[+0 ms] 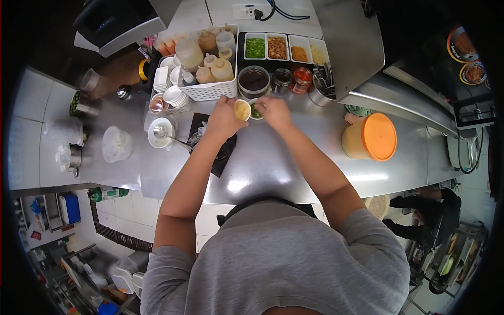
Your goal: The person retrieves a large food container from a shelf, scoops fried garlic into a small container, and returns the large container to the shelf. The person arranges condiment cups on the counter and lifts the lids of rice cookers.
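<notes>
My left hand (pixel 224 119) is closed around a small white cup (pixel 242 110) of pale yellow, finely chopped food, tilted so its contents face me. Right beside it is a second small white cup (pixel 255 111) with chopped greens. My right hand (pixel 275 111) has its fingers closed at that cup's right rim and partly covers it. Whether this cup rests on the steel counter or is lifted is hard to tell. Behind both hands stands a round container of dark liquid (pixel 254 80). A black plastic bag (pixel 224 152) lies under my left forearm.
A white basket of squeeze bottles (pixel 210 90) stands behind, beside trays of toppings (pixel 277 47). To the left are stacked white cups (pixel 176 97) and a bowl with a spoon (pixel 160 132). An orange-lidded tub (pixel 379 137) is at right. Another person (pixel 430 215) is far right.
</notes>
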`<state>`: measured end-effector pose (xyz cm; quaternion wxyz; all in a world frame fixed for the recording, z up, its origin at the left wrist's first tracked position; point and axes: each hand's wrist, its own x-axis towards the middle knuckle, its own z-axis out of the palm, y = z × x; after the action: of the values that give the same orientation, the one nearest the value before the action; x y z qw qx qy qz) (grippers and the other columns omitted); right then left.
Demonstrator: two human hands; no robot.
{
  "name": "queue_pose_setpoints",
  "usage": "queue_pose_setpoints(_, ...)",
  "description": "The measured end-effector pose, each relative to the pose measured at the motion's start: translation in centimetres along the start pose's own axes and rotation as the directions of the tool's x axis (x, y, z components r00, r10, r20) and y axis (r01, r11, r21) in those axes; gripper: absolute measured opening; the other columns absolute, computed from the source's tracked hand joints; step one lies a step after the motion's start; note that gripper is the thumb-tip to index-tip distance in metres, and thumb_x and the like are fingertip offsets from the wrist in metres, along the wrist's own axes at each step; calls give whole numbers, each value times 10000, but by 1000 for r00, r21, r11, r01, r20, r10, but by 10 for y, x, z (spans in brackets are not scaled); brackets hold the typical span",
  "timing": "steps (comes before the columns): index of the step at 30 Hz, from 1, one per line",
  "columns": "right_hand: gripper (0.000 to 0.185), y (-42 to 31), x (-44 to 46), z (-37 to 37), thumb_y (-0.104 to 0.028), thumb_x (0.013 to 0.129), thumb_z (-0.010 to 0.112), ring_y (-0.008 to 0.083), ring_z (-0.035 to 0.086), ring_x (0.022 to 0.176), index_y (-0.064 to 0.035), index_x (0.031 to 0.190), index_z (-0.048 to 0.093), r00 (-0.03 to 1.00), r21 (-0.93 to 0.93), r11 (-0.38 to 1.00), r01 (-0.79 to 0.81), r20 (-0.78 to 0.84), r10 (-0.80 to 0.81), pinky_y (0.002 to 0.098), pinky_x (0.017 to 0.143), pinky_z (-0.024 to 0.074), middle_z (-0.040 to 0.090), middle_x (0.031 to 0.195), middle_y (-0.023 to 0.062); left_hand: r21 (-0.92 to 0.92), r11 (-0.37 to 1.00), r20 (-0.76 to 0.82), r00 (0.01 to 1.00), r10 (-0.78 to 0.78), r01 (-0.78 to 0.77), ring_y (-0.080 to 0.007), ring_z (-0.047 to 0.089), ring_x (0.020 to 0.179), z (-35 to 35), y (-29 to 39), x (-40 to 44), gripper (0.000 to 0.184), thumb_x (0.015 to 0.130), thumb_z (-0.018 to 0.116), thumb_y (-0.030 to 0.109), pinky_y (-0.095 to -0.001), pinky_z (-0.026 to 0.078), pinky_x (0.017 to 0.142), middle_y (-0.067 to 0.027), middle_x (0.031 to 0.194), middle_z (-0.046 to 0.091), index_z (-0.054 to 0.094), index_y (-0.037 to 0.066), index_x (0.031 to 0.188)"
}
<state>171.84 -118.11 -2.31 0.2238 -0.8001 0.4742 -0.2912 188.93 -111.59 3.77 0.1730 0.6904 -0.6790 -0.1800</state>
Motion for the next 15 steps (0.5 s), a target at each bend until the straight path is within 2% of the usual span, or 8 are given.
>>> queue_pose_setpoints(2, 163, 24, 3, -7, -93, 799, 574, 361, 624, 794, -23, 915, 663, 989, -13, 996, -83, -122, 80, 419, 736, 500, 646, 865, 191, -41, 999, 30, 1000, -1, 3, -362, 551, 1044, 0, 3, -4, 755, 575, 820, 201, -391, 460, 909, -205, 1167, 513, 517, -3, 1235)
queue_pose_setpoints(5, 185, 87, -2, -3, -57, 800, 535, 352, 605, 880, -3, 935, 647, 1000, -206, 978, -4, 24, 9, 401, 800, 490, 628, 931, 181, -55, 998, 123, 992, 28, -22, -354, 541, 1060, 15, 11, -23, 752, 579, 815, 197, -380, 454, 921, -193, 1195, 497, 514, 16, 1244)
queue_pose_setpoints(8, 214, 82, -24, 1, -25, 796, 504, 344, 573, 965, -10, 965, 635, 976, -410, 886, 215, 61, -209, 385, 864, 468, 594, 1014, 162, -31, 996, 244, 966, 84, -78, -337, 516, 1098, 49, 24, -40, 744, 579, 808, 178, -375, 441, 944, -172, 1206, 479, 509, 41, 1246)
queue_pose_setpoints(11, 241, 43, -44, -26, 4, 799, 475, 326, 550, 1023, -20, 989, 621, 936, -375, 907, 194, 347, -57, 375, 909, 447, 567, 1077, 142, -88, 986, 275, 948, 159, -140, -327, 503, 1106, 70, 33, -59, 717, 579, 804, 166, -378, 441, 947, -153, 1177, 480, 513, 40, 1221)
queue_pose_setpoints(14, 192, 61, -57, -20, -8, 801, 492, 325, 586, 935, -28, 920, 642, 907, -337, 884, 324, 376, -189, 386, 854, 472, 606, 1009, 141, -99, 985, 280, 946, 164, -141, -328, 500, 1108, 75, 40, -68, 716, 577, 801, 157, -378, 442, 944, -151, 1175, 482, 511, 32, 1220)
queue_pose_setpoints(15, 178, 67, -54, -18, -12, 800, 504, 327, 593, 902, -31, 900, 650, 940, -268, 934, 235, 307, -148, 386, 840, 479, 617, 974, 141, -98, 987, 281, 947, 153, -131, -330, 500, 1107, 74, 41, -70, 718, 575, 802, 162, -377, 441, 944, -153, 1179, 482, 512, 29, 1218)
